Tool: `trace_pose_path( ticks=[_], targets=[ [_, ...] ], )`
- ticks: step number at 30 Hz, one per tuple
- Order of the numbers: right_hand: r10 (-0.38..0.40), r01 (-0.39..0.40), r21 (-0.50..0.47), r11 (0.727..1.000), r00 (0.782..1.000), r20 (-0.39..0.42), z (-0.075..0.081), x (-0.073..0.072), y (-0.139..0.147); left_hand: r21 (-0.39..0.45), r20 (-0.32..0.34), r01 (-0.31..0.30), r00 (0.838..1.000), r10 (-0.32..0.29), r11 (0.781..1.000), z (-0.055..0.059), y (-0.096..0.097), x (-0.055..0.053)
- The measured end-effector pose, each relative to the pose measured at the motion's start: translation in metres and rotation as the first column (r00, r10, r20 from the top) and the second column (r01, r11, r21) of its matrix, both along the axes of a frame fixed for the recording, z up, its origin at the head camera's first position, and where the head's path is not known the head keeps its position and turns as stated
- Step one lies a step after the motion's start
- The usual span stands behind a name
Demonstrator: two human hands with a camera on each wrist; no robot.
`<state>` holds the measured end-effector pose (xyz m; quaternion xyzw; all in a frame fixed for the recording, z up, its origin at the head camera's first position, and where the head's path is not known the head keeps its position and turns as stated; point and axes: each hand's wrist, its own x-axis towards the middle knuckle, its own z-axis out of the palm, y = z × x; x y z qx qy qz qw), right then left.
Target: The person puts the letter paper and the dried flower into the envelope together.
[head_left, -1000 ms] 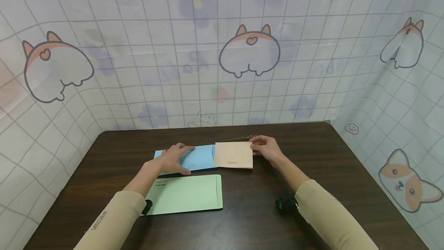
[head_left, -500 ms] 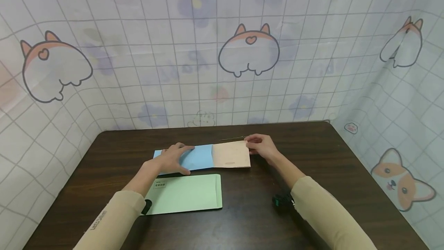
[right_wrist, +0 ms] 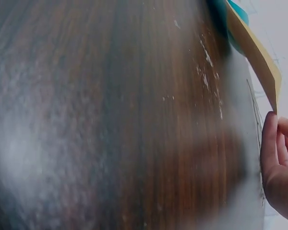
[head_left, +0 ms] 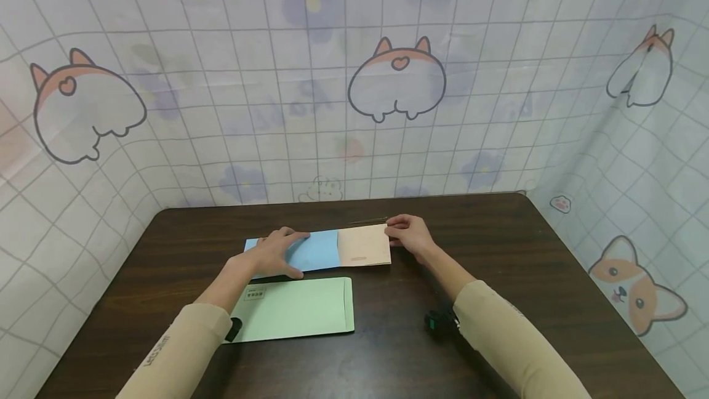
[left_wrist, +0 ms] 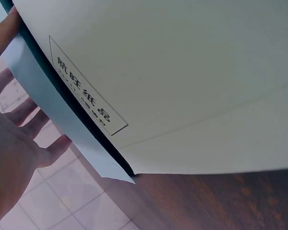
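A blue paper envelope (head_left: 314, 250) lies near the back of the table, with a beige card (head_left: 364, 246) partly inside its right end. My left hand (head_left: 270, 254) is spread across the envelope, thumb at the near edge and fingers towards the far edge; the left wrist view shows spread fingers (left_wrist: 36, 122) along the blue paper. My right hand (head_left: 411, 234) pinches the card's outer right edge between thumb and fingertips. In the right wrist view the card (right_wrist: 255, 50) slants into the blue mouth, its inner end hidden.
A pale green envelope (head_left: 293, 310) with a printed box lies in front of the blue one. Thin dried stems (head_left: 368, 221) lie behind the card. A patterned curtain (head_left: 354, 109) closes off the table's (head_left: 399, 350) back and sides.
My right hand has moved left with the beige card, so more of it is inside the blue envelope. The left hand has stayed in place on the envelope.
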<state>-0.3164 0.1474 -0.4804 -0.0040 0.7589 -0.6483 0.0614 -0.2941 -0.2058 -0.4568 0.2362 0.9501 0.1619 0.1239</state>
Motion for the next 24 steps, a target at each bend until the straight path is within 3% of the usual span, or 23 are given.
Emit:
trace_pose_path(
  ticks=[12, 24],
  targets=[
    [0.078, -0.078, 0.0, 0.997, 0.996, 0.046, -0.0001, 0.0034, -0.0046, -0.007, -0.011, 0.013, 1.0, -0.013, 1.0, 0.001, 0.0014, -0.0006],
    [0.101, -0.101, -0.01, 0.995, 0.991, 0.083, 0.0029, 0.0042, -0.0094, -0.019, -0.001, 0.025, 1.0, -0.025, 1.0, 0.0017, 0.0022, 0.0003]
  ],
)
